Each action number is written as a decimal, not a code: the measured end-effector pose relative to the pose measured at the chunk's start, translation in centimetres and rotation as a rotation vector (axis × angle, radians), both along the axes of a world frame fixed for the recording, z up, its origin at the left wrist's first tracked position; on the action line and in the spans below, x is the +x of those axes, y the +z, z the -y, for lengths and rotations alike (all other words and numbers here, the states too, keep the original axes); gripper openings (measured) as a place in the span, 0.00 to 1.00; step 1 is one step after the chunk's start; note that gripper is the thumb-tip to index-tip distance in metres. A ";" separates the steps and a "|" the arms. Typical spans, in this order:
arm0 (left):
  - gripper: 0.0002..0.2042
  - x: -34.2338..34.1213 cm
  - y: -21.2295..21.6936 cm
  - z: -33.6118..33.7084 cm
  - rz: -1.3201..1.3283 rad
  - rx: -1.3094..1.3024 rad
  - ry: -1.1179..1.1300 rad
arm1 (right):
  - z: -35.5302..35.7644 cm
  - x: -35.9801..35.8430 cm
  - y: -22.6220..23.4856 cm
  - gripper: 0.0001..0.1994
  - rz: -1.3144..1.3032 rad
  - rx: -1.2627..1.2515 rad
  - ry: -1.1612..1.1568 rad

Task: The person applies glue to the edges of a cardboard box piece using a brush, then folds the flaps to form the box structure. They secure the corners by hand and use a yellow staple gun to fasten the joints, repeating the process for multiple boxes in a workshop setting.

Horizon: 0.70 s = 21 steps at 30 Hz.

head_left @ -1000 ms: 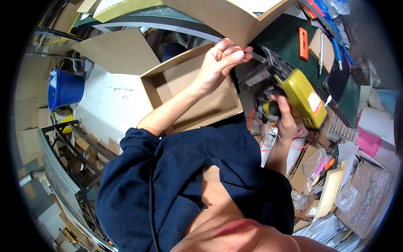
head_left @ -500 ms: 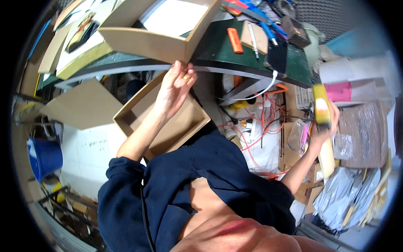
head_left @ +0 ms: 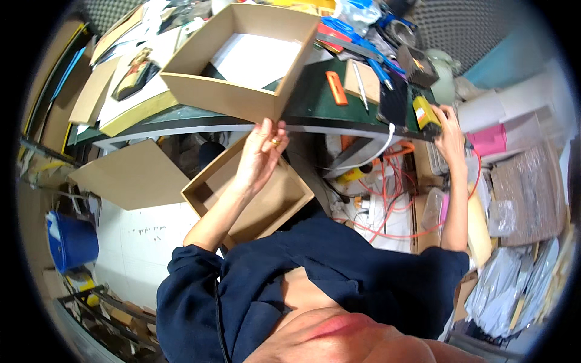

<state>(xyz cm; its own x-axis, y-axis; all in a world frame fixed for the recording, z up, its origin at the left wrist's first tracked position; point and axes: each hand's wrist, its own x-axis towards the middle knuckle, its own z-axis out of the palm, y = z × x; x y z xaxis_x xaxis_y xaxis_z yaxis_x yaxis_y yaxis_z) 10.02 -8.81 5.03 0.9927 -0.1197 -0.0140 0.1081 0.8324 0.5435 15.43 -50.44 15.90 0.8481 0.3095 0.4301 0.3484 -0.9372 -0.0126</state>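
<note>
My left hand (head_left: 261, 152) grips the far rim of an open brown cardboard box (head_left: 266, 209) held below the table edge, a ring on one finger. My right hand (head_left: 449, 130) reaches to the right end of the green table top (head_left: 315, 100) and rests on a yellow tool (head_left: 426, 115) lying there; the fingers wrap its end. A second, larger open cardboard box (head_left: 239, 57) with white paper inside stands on the table just above my left hand.
An orange utility knife (head_left: 334, 86), a pen, blue tools and a black pouch lie on the table. Red and orange cables (head_left: 387, 193) hang under it. A flat cardboard sheet (head_left: 130, 175) and a blue bucket (head_left: 72, 242) are at the left; wrapped packets pile at the right.
The view has tilted up toward the table top. My right hand has carried the yellow tool up onto the table's right end. My left hand keeps hold of the lower box.
</note>
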 end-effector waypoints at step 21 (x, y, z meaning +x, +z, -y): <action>0.16 -0.2 0.9 -1.4 0.103 -0.058 -0.180 | -11.3 3.1 10.1 0.27 -0.147 -0.006 0.322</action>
